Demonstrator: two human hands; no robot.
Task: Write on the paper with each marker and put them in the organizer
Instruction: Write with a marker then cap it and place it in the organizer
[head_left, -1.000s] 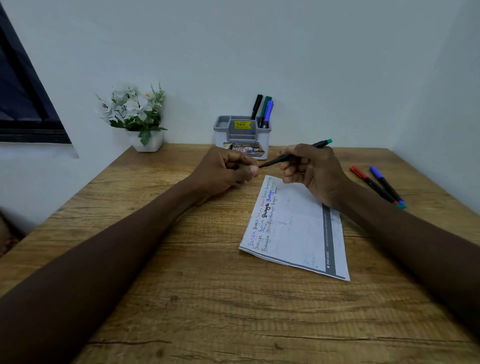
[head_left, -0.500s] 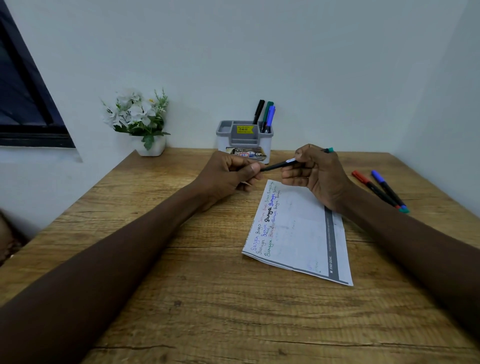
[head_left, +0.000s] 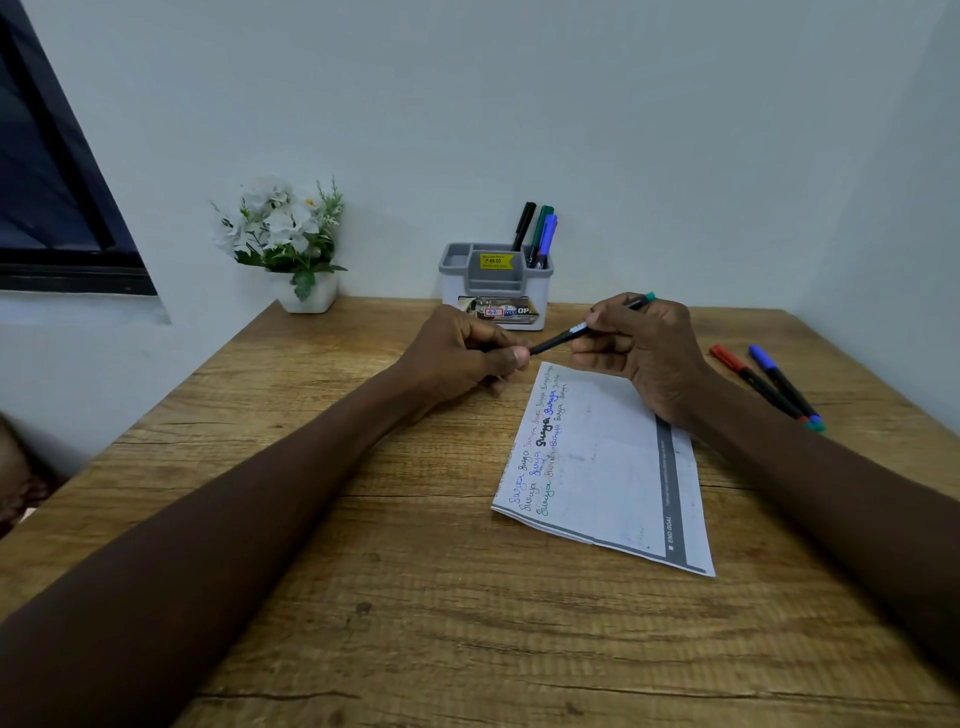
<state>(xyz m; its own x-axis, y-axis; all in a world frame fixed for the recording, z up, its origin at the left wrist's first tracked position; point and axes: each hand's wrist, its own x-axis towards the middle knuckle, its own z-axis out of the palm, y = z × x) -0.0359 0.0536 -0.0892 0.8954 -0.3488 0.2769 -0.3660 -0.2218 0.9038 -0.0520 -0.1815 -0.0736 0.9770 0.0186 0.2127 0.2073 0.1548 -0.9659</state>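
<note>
While the right grip (head_left: 644, 348) clasps the green-ended marker (head_left: 556, 341) above the paper (head_left: 597, 467), left grip (head_left: 467, 353) pinching its other end, organizer (head_left: 493, 291) behind holding three markers (head_left: 543, 228), red marker (head_left: 748, 379) and blue marker (head_left: 779, 382) side by side on the desk (head_left: 363, 571).

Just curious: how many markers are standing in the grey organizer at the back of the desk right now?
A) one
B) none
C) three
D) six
C: a black marker, a green marker and a blue marker stand together in the right rear part of the organizer.
</note>
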